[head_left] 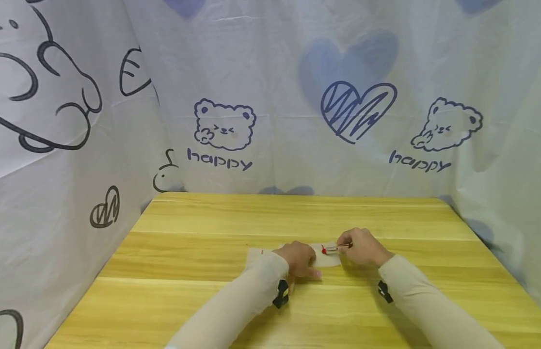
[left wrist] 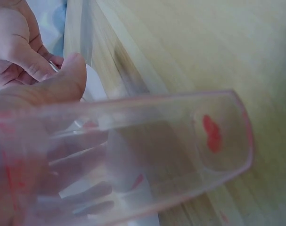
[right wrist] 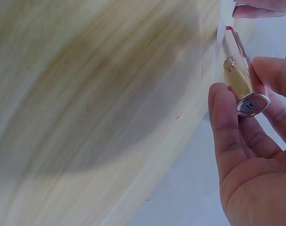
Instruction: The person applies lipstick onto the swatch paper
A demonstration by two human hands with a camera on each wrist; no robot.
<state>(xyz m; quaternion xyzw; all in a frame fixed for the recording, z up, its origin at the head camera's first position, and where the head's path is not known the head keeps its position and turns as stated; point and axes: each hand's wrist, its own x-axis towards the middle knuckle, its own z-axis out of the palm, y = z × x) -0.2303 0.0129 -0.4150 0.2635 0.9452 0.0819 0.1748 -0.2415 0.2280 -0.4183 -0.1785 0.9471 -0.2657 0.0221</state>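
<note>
Looks glossy and metallic on the lipstick (right wrist: pixel 238 84), clear, smooth plastic on the cap (left wrist: pixel 175 150), matt on the paper (head_left: pixel 328 261), smooth and wood-grained on the tabletop (head_left: pixel 296 218), creased and cloth-like on the curtain (head_left: pixel 279 135).

Wood tbl (head_left: pixel 270 218); white cloth (head_left: pixel 279 116) behind w/ 2 bear drawings (head_left: pixel 224 126), "happy" under ea.

Head view: bright, even light; soft shadow beside right sleeve (head_left: pixel 432 300). Left wrist view: hazy, near clear piece (left wrist: pixel 154 146) blurred. Right wrist view: broad table (right wrist: pixel 147 113) shadow.
</note>
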